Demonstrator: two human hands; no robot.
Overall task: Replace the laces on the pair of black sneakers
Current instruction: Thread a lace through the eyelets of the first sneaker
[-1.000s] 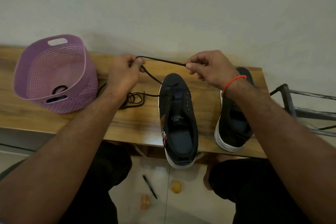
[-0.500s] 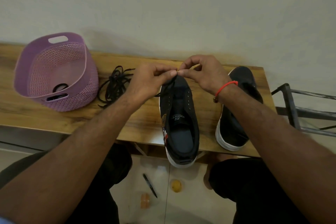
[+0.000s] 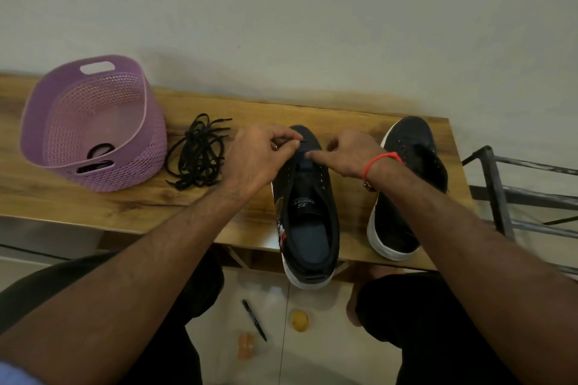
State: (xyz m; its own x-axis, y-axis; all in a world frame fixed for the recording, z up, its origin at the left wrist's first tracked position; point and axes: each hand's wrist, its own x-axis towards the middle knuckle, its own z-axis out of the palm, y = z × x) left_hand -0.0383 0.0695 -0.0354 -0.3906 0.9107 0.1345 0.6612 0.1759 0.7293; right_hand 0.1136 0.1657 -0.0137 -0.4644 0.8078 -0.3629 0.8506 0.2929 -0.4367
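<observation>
Sneakers: we see 2 on the wooden table (image 3: 93,206). Our left hand (image 3: 256,159) pinches a black lace tip (image 3: 302,141) over the near sneaker (image 3: 308,212); our right hand (image 3: 350,155) presses its tongue, index finger straight. Spare laces (image 3: 197,153) lie beside the purple basket (image 3: 150,141).

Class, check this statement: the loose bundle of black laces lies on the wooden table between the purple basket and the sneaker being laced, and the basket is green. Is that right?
Not quite. The head view shows the basket is purple, not green. The rest holds: the bundle of black laces lies on the wooden table between the basket and the sneaker being laced.
</observation>
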